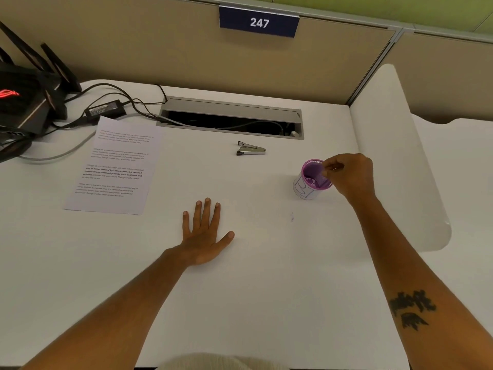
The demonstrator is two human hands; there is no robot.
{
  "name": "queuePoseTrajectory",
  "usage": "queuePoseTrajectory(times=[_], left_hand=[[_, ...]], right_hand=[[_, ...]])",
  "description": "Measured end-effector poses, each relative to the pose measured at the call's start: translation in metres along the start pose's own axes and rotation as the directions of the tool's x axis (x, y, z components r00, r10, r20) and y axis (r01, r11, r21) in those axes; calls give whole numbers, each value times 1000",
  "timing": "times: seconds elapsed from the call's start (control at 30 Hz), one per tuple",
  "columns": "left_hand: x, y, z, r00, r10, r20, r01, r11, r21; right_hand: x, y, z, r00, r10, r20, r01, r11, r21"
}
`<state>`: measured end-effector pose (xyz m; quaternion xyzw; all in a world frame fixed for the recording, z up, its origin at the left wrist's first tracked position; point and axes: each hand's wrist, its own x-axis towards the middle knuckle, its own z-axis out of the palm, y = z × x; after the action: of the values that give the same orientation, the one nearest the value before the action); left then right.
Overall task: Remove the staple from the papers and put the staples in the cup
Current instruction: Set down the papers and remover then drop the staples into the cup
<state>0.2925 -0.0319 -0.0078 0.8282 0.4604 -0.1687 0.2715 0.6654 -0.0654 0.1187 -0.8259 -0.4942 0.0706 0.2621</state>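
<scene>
A purple mesh cup (pixel 311 180) with a white paper label stands at the right of the white desk (pixel 266 289). My right hand (pixel 349 176) hovers over its rim with fingertips pinched together; a staple between them is too small to see. My left hand (pixel 204 232) lies flat on the desk, fingers spread, holding nothing. The printed papers (pixel 117 166) lie at the left. A metal staple remover (pixel 250 149) rests on the desk behind the cup, apart from both hands.
A cable tray opening (pixel 232 120) runs along the back of the desk. A black router (pixel 24 97), a power brick (pixel 105 110) and cables sit at the back left. A white divider panel (pixel 394 156) stands at the right edge.
</scene>
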Motion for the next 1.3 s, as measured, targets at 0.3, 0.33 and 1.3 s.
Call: queuePoseTrajectory(times=[0.3,0.33,1.3], left_hand=[[-1,1,-1,1000,0,7,0,1000,0],[-1,1,-1,1000,0,6,0,1000,0],[3,0,2,1000,-10,-22,10,1000,20]], right_hand=[[-40,-8,4,978,175,-118,-132,943,306],[-49,-11,4,969,213,-126,-152,914,377],[-157,14,119,967,232,107,-218,967,-133]])
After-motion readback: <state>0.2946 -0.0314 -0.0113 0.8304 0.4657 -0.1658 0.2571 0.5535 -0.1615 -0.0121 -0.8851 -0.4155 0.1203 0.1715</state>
